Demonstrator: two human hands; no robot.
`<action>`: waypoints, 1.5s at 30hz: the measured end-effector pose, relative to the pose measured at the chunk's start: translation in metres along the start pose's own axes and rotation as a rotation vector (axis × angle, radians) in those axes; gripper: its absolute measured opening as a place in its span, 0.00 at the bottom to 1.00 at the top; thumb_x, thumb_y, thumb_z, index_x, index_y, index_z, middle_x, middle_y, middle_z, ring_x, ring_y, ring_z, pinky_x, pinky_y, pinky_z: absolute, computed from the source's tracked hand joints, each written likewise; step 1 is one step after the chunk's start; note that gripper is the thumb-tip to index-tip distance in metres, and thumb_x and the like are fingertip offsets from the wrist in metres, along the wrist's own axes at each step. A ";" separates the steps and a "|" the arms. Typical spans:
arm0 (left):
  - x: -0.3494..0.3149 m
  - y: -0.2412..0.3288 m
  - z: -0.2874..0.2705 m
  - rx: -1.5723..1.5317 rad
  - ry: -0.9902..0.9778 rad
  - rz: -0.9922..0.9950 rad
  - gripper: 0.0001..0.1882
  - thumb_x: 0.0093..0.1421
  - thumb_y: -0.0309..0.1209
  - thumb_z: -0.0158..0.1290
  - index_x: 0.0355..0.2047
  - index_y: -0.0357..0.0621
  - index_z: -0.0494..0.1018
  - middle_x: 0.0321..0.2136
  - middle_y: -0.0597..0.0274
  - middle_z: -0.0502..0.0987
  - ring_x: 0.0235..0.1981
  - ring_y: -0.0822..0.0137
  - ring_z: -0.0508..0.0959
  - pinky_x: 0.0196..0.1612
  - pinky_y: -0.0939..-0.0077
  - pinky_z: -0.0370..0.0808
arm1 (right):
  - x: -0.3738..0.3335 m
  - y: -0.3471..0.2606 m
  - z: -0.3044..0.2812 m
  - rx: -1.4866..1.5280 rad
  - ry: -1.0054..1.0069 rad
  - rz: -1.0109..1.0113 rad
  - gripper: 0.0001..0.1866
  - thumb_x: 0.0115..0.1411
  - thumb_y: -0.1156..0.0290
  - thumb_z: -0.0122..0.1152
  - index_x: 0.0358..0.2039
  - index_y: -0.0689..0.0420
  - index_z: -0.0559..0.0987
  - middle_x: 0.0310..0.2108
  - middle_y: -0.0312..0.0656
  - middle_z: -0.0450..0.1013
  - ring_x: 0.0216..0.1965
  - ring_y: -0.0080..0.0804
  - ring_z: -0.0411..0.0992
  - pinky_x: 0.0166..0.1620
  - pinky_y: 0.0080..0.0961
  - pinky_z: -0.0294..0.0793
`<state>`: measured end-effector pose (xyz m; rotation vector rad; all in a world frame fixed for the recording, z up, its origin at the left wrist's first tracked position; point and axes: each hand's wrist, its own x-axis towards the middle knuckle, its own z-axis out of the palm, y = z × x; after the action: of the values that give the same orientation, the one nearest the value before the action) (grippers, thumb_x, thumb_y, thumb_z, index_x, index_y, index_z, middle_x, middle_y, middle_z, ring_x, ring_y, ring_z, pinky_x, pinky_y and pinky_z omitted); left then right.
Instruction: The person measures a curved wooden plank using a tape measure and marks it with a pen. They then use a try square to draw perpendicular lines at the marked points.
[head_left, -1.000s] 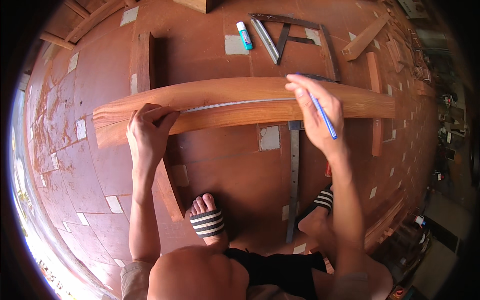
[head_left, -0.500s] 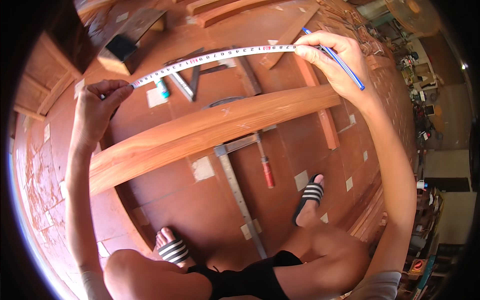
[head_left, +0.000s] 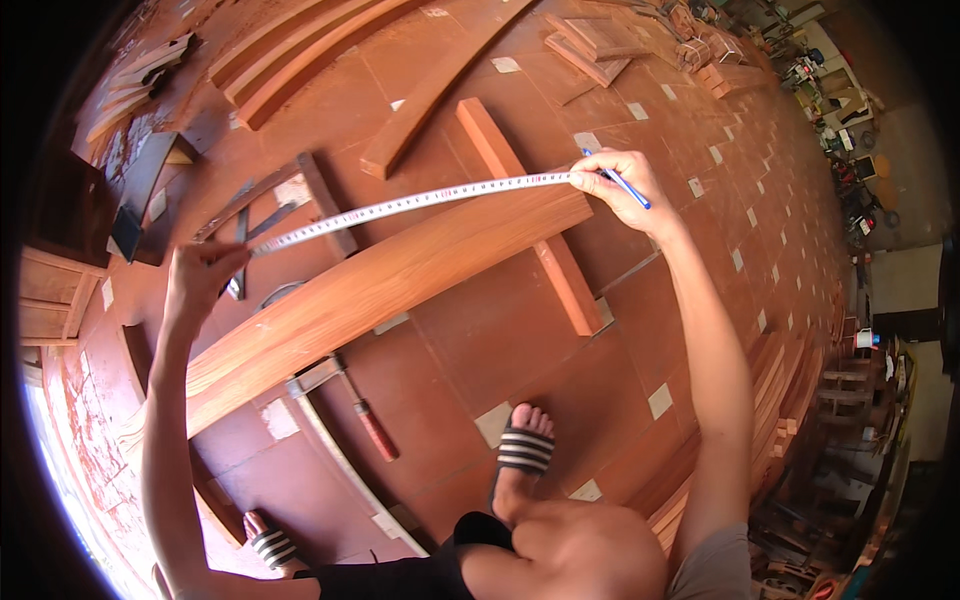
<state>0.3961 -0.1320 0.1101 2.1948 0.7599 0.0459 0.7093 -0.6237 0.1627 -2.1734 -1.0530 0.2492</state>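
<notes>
A white tape measure (head_left: pixel 420 198) is stretched between my two hands, above a thick wooden beam (head_left: pixel 385 275). My left hand (head_left: pixel 205 275) is closed on the tape's left part, over the beam's left side; whatever else lies inside the fist is hidden. Near the beam's right end, my right hand (head_left: pixel 630 195) pinches the tape between thumb and forefinger. A blue pen (head_left: pixel 632 192) is also held in that hand, sticking out past the fingers. The beam rests across a narrower wooden piece (head_left: pixel 570 290) at its right end.
A bar clamp with a red handle (head_left: pixel 376 432) touches the beam's near side. Beyond the beam lie a metal square (head_left: pixel 240 225), wooden pieces (head_left: pixel 325 205) and long boards (head_left: pixel 300 50). Stacked timber (head_left: pixel 770 400) lies at the right. My sandaled foot (head_left: pixel 522 450) stands near the clamp.
My view has swung to the right, so the beam sits lower left and slants more. Both hands have moved along with the tape, still stretched between them.
</notes>
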 end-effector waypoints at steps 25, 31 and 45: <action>-0.101 -0.036 0.181 0.117 0.247 -0.196 0.07 0.65 0.25 0.65 0.40 0.33 0.87 0.35 0.65 0.79 0.30 0.77 0.73 0.31 0.77 0.67 | -0.026 0.228 0.012 -0.019 -0.031 -0.113 0.07 0.63 0.69 0.76 0.35 0.58 0.88 0.24 0.39 0.75 0.31 0.32 0.71 0.36 0.32 0.70; -0.102 -0.044 0.177 0.115 0.232 -0.210 0.07 0.66 0.24 0.63 0.40 0.31 0.86 0.37 0.65 0.79 0.31 0.78 0.73 0.32 0.78 0.67 | -0.026 0.230 0.015 -0.009 -0.008 -0.109 0.06 0.62 0.70 0.77 0.35 0.59 0.88 0.24 0.39 0.74 0.30 0.32 0.69 0.36 0.33 0.69; -0.106 -0.046 0.168 0.206 0.201 -0.257 0.06 0.67 0.24 0.63 0.41 0.32 0.86 0.39 0.65 0.80 0.36 0.77 0.76 0.37 0.80 0.70 | -0.030 0.228 0.017 0.000 0.029 -0.062 0.05 0.60 0.71 0.78 0.35 0.57 0.90 0.25 0.38 0.74 0.31 0.32 0.70 0.37 0.33 0.69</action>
<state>0.3317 -0.2796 -0.0147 2.2895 1.2016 0.0614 0.8225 -0.7344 -0.0050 -2.1341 -1.1027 0.1885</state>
